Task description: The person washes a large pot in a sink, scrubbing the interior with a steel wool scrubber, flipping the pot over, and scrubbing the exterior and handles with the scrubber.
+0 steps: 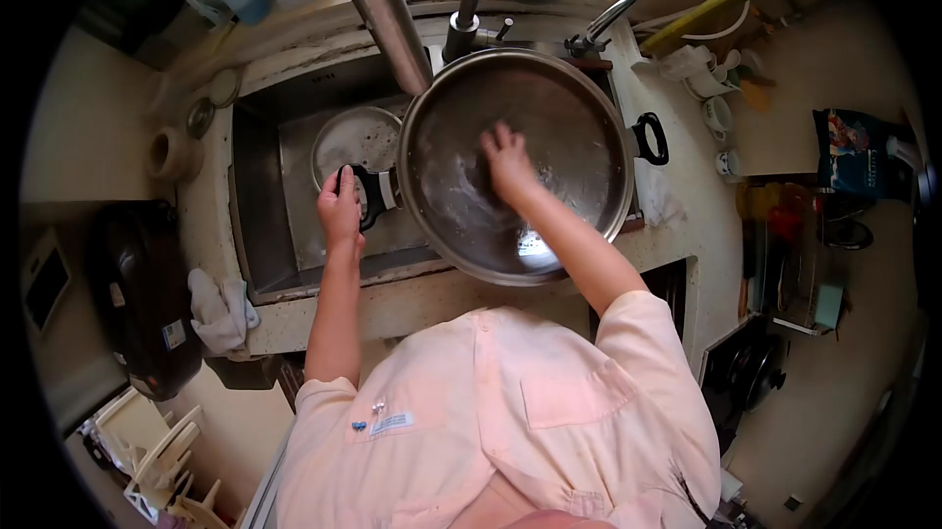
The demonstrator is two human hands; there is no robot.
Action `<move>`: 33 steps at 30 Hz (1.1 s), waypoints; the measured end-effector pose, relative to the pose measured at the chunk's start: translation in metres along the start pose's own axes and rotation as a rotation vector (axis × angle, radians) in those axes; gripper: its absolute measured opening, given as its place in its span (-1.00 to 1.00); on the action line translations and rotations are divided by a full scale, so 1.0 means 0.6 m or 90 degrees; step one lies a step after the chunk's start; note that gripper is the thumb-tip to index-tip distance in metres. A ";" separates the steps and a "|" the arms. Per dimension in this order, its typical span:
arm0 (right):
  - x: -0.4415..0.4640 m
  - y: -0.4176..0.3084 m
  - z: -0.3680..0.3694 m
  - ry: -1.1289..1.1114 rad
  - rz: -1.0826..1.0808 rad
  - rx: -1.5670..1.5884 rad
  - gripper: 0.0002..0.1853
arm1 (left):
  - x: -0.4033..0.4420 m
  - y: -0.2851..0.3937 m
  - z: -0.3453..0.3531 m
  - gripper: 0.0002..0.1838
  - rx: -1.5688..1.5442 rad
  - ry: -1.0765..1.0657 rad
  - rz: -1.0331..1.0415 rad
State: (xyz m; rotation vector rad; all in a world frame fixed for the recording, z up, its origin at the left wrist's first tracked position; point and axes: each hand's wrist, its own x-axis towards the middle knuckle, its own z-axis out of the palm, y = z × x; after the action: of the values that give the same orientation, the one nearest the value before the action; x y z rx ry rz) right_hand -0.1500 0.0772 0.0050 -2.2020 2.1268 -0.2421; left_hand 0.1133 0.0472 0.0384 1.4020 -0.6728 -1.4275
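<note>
1. The left hand reaches across the sink's near edge, thumb uppermost, fingers clamped on the black handle of the large steel pan
2. The right hand reaches in over the pan's near right rim, forearm slanting leftward, fingers apart and blurred; whether they touch the metal I cannot tell
3. The pan lies right of the left hand and beneath the right one, covering the right part of the sink; its other handle juts past the sink's right edge over the counter
</note>
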 end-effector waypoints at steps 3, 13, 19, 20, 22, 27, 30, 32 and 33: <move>-0.080 -0.012 -0.046 -0.170 -0.065 0.109 -0.51 | -0.007 0.013 0.003 -0.81 0.023 0.010 -0.020; 0.130 -0.030 -0.016 0.197 0.225 0.232 -0.47 | -0.015 -0.001 -0.003 -0.81 0.031 0.010 0.029; -0.041 -0.126 -0.048 -0.172 -0.059 0.419 -0.50 | -0.017 0.001 0.001 -0.82 0.036 0.028 0.014; -0.078 -0.109 -0.065 -0.238 -0.060 0.387 -0.50 | -0.018 0.004 0.002 -0.82 0.036 0.029 0.011; -0.119 -0.064 -0.108 -0.358 0.043 0.260 -0.52 | -0.017 0.006 0.003 -0.83 0.034 0.033 0.006; -0.170 0.081 -0.154 -0.042 0.196 0.174 -0.43 | -0.011 0.004 -0.001 -0.82 0.008 0.019 -0.003; -0.149 0.124 -0.206 0.034 0.289 0.258 -0.48 | -0.006 -0.005 -0.006 -0.78 0.001 0.004 0.010; -0.131 0.142 -0.215 0.123 0.276 0.270 -0.51 | -0.009 -0.002 -0.004 -0.78 0.007 0.004 0.013; -0.121 0.155 -0.217 0.191 0.259 0.249 -0.53 | -0.010 -0.002 -0.004 -0.78 0.012 0.003 0.015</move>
State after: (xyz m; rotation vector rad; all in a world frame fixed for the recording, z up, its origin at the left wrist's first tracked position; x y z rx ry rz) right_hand -0.2649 0.1538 0.1138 -1.5603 2.3570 -0.9144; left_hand 0.1143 0.0534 0.0392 1.4074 -0.6992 -1.4026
